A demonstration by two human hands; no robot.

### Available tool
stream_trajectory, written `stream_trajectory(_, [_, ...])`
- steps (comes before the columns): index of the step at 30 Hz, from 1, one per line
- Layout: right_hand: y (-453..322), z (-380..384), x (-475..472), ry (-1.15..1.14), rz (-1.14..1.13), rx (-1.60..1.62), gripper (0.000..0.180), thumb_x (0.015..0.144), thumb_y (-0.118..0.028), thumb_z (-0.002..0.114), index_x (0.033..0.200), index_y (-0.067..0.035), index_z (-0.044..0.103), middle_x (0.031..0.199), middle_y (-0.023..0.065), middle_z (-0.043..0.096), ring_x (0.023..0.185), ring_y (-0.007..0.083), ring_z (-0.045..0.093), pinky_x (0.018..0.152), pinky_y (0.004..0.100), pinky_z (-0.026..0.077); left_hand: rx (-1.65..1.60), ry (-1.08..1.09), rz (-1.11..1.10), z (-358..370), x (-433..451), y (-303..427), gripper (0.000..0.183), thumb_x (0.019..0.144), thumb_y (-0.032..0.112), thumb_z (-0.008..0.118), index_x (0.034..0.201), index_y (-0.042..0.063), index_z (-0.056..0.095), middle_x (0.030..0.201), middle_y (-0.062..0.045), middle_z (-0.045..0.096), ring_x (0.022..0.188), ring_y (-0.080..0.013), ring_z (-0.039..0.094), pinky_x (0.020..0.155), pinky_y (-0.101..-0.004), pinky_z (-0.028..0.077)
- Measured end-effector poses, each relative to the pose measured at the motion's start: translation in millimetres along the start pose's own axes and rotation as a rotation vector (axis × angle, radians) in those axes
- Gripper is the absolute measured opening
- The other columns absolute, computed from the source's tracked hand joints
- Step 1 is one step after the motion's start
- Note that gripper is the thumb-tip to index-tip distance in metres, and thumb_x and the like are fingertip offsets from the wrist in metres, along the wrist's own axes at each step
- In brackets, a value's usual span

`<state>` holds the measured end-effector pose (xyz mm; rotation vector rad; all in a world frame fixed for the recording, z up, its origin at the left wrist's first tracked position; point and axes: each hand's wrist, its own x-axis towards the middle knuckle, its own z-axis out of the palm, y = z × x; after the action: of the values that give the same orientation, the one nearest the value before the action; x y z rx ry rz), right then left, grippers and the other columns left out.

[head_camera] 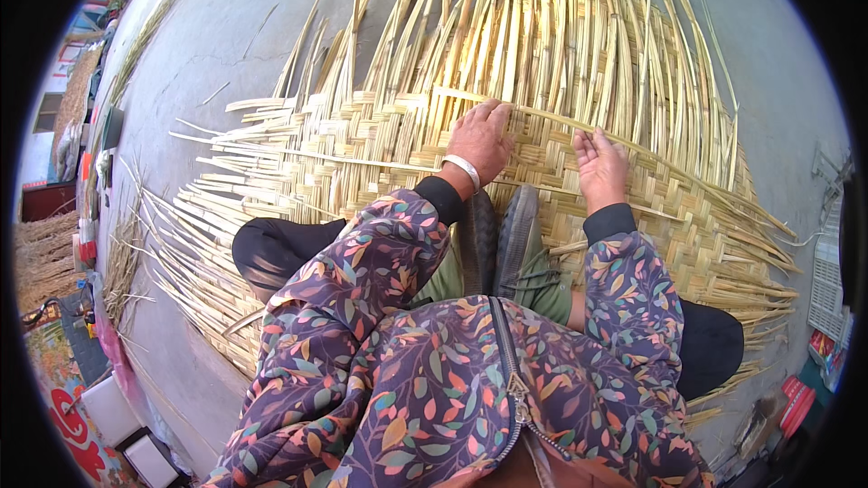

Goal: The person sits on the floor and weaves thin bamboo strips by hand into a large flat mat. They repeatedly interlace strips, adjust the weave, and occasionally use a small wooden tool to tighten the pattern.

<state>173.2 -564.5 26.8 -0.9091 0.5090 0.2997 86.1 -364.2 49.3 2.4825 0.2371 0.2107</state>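
A large mat of woven flat reed strips spreads under and around my crossed legs, its loose strip ends fanning out at the far side and both sides. One pale reed strip lies crosswise over the upright strips. My left hand, with a white bracelet on its wrist, rests on this strip near its left end, fingers curled down; whether it pinches the strip is hidden. To the right, my right hand is palm up, its fingertips at the underside of the same strip, fingers partly bent.
Loose strips lie on the concrete floor to the left. At the right rim are a white plastic crate and a red container. White boxes stand at the lower left. My shoes rest on the mat.
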Motion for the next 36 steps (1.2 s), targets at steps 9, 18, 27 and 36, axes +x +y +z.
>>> stream_trajectory(9, [-12, 19, 4, -0.042, -0.034, -0.032, 0.009, 0.089, -0.001, 0.057, 0.095, 0.002, 0.050, 0.090, 0.0156, 0.060, 0.082, 0.0244, 0.065, 0.071, 0.0324, 0.060, 0.270, -0.013, 0.069, -17, 21, 12, 0.040, 0.082, 0.025, 0.063, 0.119, 0.011, 0.056, 0.125, -0.010, 0.051, 0.118, -0.0298, 0.046, 0.097, -0.0446, 0.036])
stream_trajectory(18, [-24, 25, -4, -0.034, 0.001, 0.066, 0.010, 0.090, -0.004, 0.056, 0.094, 0.002, 0.049, 0.088, 0.0167, 0.061, 0.080, 0.0233, 0.065, 0.067, 0.0306, 0.059, 0.247, 0.143, 0.241, -18, 22, 3, 0.035, 0.085, 0.021, 0.056, 0.118, 0.009, 0.056, 0.126, -0.012, 0.052, 0.122, -0.0282, 0.044, 0.101, -0.0442, 0.033])
stream_trajectory(27, [-7, 23, 0, -0.055, 0.058, 0.119, 0.007, 0.089, -0.002, 0.057, 0.091, 0.004, 0.053, 0.088, 0.0162, 0.061, 0.078, 0.0243, 0.066, 0.067, 0.0309, 0.059, 0.293, 0.045, 0.191, -7, 13, -8, 0.043, 0.085, 0.025, 0.058, 0.125, 0.010, 0.051, 0.131, -0.011, 0.050, 0.127, -0.0273, 0.041, 0.106, -0.0451, 0.029])
stream_trajectory(36, [-21, 17, -1, -0.085, 0.085, 0.127, 0.015, 0.089, 0.001, 0.055, 0.095, 0.001, 0.041, 0.087, 0.0186, 0.060, 0.074, 0.0252, 0.067, 0.065, 0.0340, 0.061, 0.358, 0.011, 0.309, -16, 1, -13, 0.043, 0.087, 0.026, 0.056, 0.126, 0.012, 0.050, 0.133, -0.008, 0.049, 0.128, -0.0246, 0.041, 0.108, -0.0430, 0.027])
